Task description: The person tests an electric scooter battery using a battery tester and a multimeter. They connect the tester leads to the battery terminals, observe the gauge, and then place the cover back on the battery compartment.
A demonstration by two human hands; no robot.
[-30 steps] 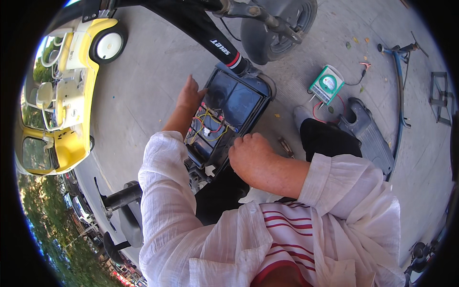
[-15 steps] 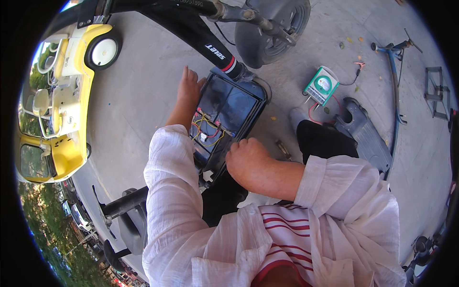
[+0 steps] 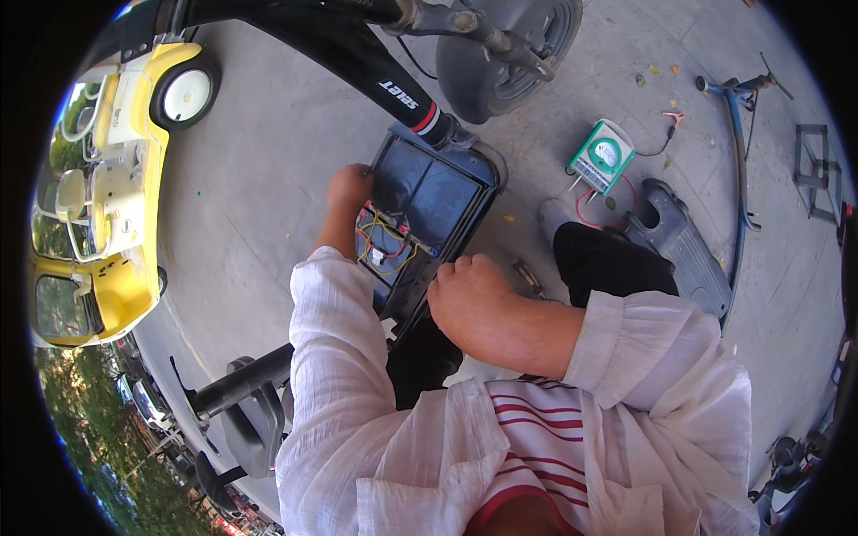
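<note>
An electric scooter lies on the concrete with its deck opened into a black battery compartment holding dark battery blocks and a tangle of yellow and red wires. My left hand grips the compartment's left edge beside the wires. My right hand is closed over the compartment's near right rim; what its fingers hold is hidden. White sleeves cover both my forearms.
The scooter's black stem and front wheel lie ahead. A green-and-white meter with red leads sits to the right, beside a grey deck cover. A yellow toy car stands left. A blue frame part lies far right.
My view has shifted slightly; my left hand slid a little along the compartment's left edge and my right hand settled lower on the near rim.
</note>
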